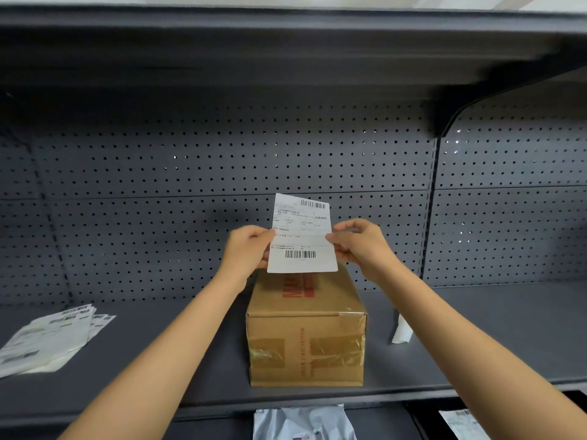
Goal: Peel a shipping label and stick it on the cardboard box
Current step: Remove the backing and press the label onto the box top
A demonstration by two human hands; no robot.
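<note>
Both grips pinch the shipping label (301, 236) at its side edges: our left hand (249, 246) closes thumb and fingers on the left margin, our right hand (357, 241) on the right margin, and we hold the sheet upright, printed face toward us, in the air just above the far top edge of the cardboard box (306, 331). The box sits closed and taped on the grey shelf (158, 360), directly below the label and between our forearms. Left of the box, well apart, lies a loose pile of other label sheets (47, 338); right of the box, near it, lies a curled white strip (401, 331) that may be discarded backing, though we cannot confirm this. Whether the label in our hands is already free of its liner cannot be told from this side. We judge the sticking not yet done: the box top shows no label, so lowering, aligning and pressing down remain.
</note>
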